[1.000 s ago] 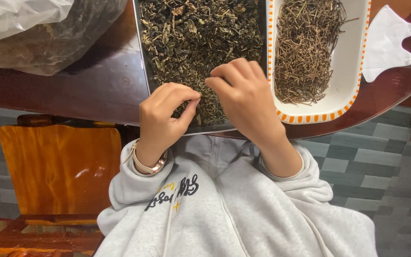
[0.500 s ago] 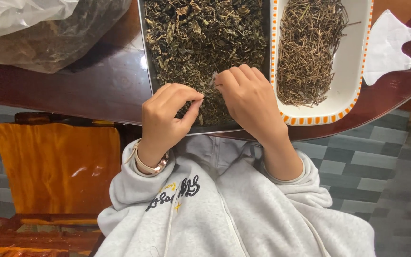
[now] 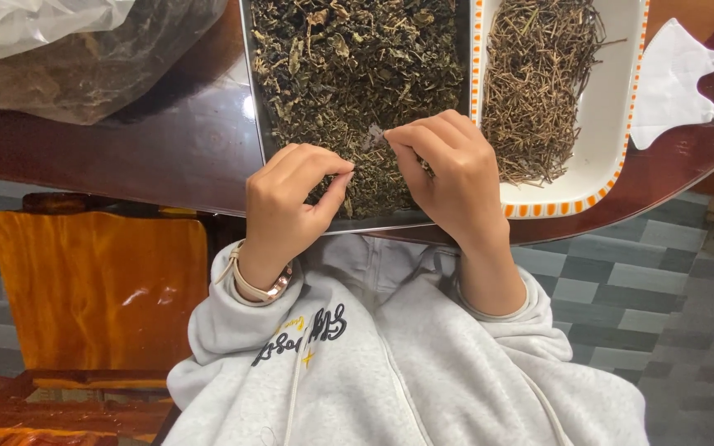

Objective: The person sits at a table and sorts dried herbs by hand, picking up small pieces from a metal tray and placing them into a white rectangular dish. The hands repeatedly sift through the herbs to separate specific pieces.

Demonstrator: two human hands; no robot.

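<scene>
Your dark desk (image 3: 159,157) runs off the frame at the top and left, so its full shape stays out of sight. The clear plastic bag (image 3: 68,49) at upper left is cut off too, and its brownish contents are hard to make out through the film. The metal tray (image 3: 256,107) of dark dried leaves (image 3: 349,66) runs its long axis away from you and out past the top edge; your hands cover its near rim. Just right of it, the white dish (image 3: 613,140) with the orange-dashed rim lies the same way, its pile of thin dried stems (image 3: 539,83) mostly pointing away from you, far end cropped. The white face mask (image 3: 671,83) sits on the desk beside the dish, one ear loop at the frame edge.

Your right hand (image 3: 448,177) has its grip pinched shut on a small pale leaf scrap (image 3: 373,136), held just above the leaves near the tray's near end; too small to tell which way it points. Your left hand (image 3: 291,202), watch (image 3: 258,285) at the wrist, has thumb and fingers curled closed over the leaves; whether it holds anything, you can't tell.
</scene>
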